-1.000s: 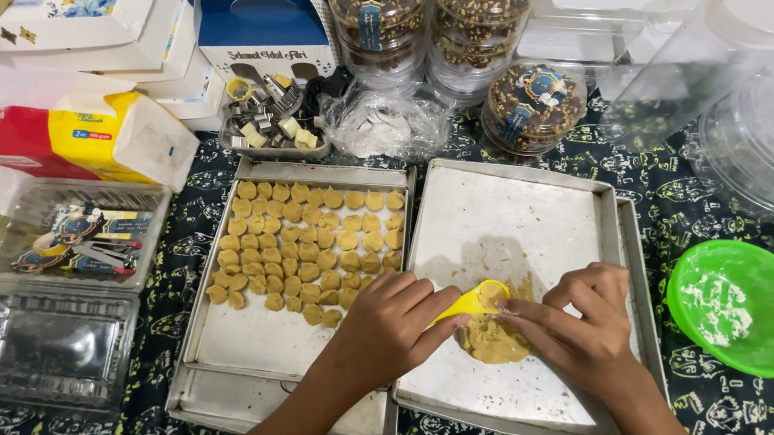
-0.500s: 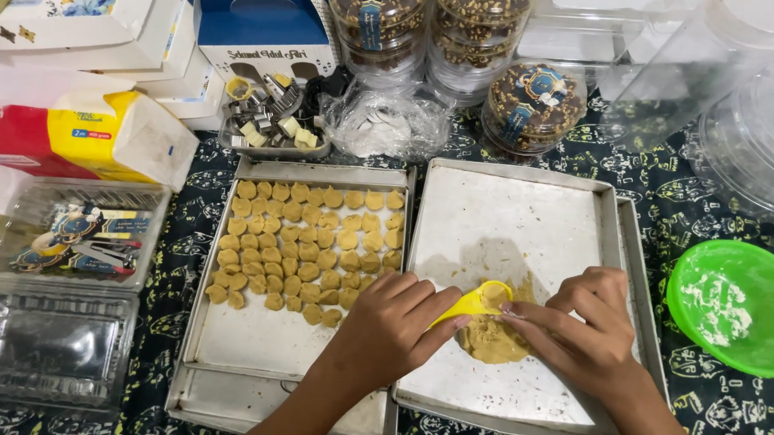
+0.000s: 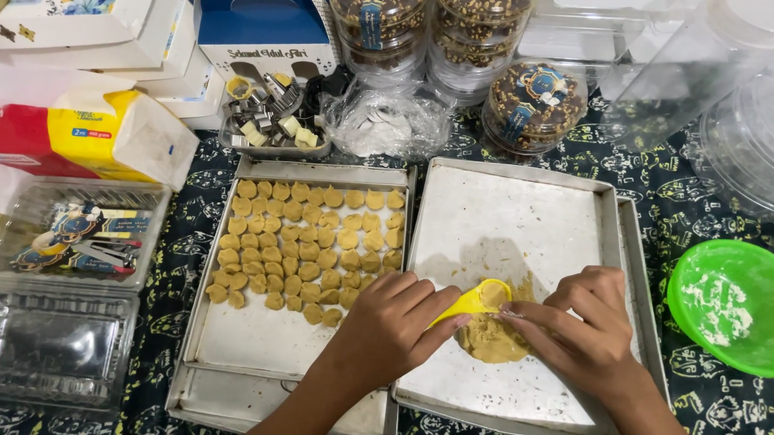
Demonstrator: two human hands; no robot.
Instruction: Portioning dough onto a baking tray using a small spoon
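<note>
My left hand (image 3: 393,325) grips a small yellow scoop (image 3: 475,300) whose bowl is filled with dough. My right hand (image 3: 584,330) has its fingertips at the scoop's bowl, pressing on the dough in it. Under both hands a flat lump of tan dough (image 3: 489,339) lies on the floured right metal tray (image 3: 509,218). The left metal tray (image 3: 251,342) carries several rows of small round dough pieces (image 3: 309,245).
A green bowl (image 3: 736,302) dusted with flour stands at the right. Clear plastic containers (image 3: 46,346) lie at the left, cookie jars (image 3: 536,102) and a tin of metal cutters (image 3: 269,121) at the back, with boxes and a patterned dark cloth below.
</note>
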